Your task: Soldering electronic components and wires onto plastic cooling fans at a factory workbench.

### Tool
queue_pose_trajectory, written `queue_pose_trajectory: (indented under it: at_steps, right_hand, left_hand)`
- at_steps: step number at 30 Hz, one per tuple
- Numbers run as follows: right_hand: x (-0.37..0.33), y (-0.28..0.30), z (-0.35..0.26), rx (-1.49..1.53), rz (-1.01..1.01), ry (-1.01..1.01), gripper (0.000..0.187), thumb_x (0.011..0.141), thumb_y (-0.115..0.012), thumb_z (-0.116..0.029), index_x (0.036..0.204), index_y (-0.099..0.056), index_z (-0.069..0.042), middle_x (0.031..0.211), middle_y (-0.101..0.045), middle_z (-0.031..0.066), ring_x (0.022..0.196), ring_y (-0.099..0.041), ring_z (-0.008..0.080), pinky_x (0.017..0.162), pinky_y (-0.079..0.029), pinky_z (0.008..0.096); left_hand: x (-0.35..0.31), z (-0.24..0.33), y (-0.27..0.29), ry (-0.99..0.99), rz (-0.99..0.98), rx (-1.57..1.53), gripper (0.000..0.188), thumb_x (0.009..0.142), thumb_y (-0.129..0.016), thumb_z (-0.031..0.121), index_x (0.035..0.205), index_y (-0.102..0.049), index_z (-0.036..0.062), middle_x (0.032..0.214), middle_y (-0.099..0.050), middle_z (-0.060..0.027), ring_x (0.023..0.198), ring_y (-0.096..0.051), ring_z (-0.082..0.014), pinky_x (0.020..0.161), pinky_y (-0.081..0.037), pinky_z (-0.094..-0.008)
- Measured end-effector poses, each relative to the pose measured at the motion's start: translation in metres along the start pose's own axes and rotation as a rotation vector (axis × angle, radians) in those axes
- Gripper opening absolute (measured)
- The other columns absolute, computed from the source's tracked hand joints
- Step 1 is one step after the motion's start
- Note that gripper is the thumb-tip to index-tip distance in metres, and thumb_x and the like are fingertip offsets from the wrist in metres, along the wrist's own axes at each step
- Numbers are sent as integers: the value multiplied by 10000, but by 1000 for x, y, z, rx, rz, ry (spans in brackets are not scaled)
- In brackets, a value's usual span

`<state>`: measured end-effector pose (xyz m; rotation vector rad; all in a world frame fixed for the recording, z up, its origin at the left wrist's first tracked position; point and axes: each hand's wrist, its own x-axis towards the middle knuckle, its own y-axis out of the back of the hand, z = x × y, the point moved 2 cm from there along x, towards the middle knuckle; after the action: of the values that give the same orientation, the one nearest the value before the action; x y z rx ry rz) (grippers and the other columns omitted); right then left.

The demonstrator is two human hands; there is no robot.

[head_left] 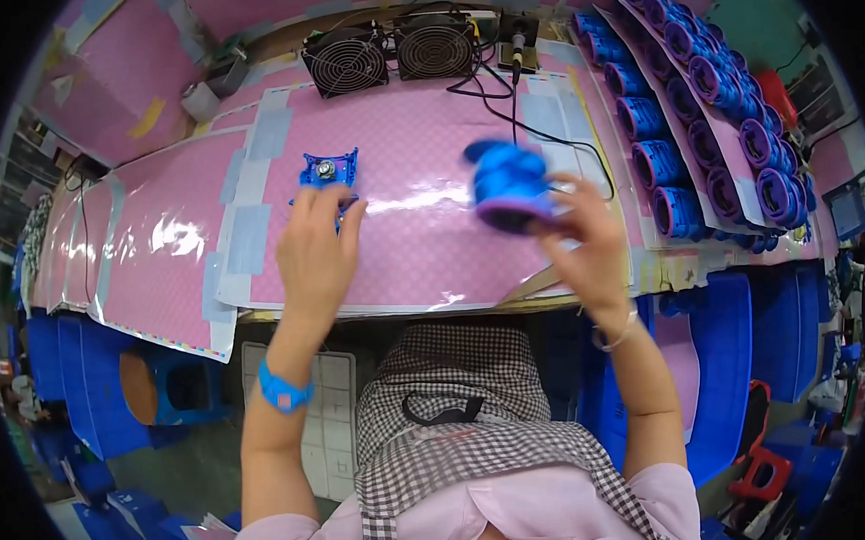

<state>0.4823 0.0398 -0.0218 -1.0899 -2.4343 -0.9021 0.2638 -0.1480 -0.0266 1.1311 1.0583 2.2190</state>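
On the pink-covered bench lies a small blue plastic part (329, 168) with a round silver piece in its middle. My left hand (316, 250) reaches over its near end, with thumb and fingers closed round that edge; the fingertips partly hide it. Farther right, my right hand (585, 240) grips the purple rim of a blue round plastic housing (510, 182). That housing is raised above the bench, tilted and smeared by motion, so its details cannot be made out.
Two black fans (347, 62) with wire guards stand at the back of the bench (394, 259). Black cables (516, 114) run from a socket there. At the right, several blue and purple housings (657, 164) stand in rows, some on stacked boards. Blue bins (719, 350) sit below the right edge.
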Motion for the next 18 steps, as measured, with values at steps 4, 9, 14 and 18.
queue_pose_trajectory:
  at_steps: [4,9,14,18]
  right_hand:
    - [-17,-46,0,-205,-303,96,281,752,-721,-28,1021,-638,-32,1246,-566,154,780,-679,224,674,-549,311]
    - [4,-48,-9,-223,-445,127,283,767,-732,-100,1021,-632,-23,1182,-604,163,816,-658,276,682,-541,349]
    - [7,-51,-14,-320,-432,295,259,813,-696,-168,997,-623,0,1001,-659,176,721,-662,280,650,-535,357]
    - [76,-32,11,-149,-659,-320,279,877,-637,-257,995,-620,-4,814,-671,129,585,-656,213,553,-525,314]
  left_hand:
    - [-53,19,0,173,-193,-473,134,837,-689,121,846,-662,-10,673,-587,-88,575,-524,-177,537,-402,-326]
    - [-62,26,-18,193,-227,-453,181,809,-723,146,834,-658,-21,680,-587,-98,548,-495,-170,522,-390,-330]
    - [-56,24,-43,96,-300,-369,260,773,-765,174,743,-635,-49,600,-586,-133,513,-542,-225,491,-391,-365]
    - [-69,18,-49,165,-278,-437,290,781,-763,176,692,-608,-52,568,-574,-148,496,-550,-241,482,-389,-379]
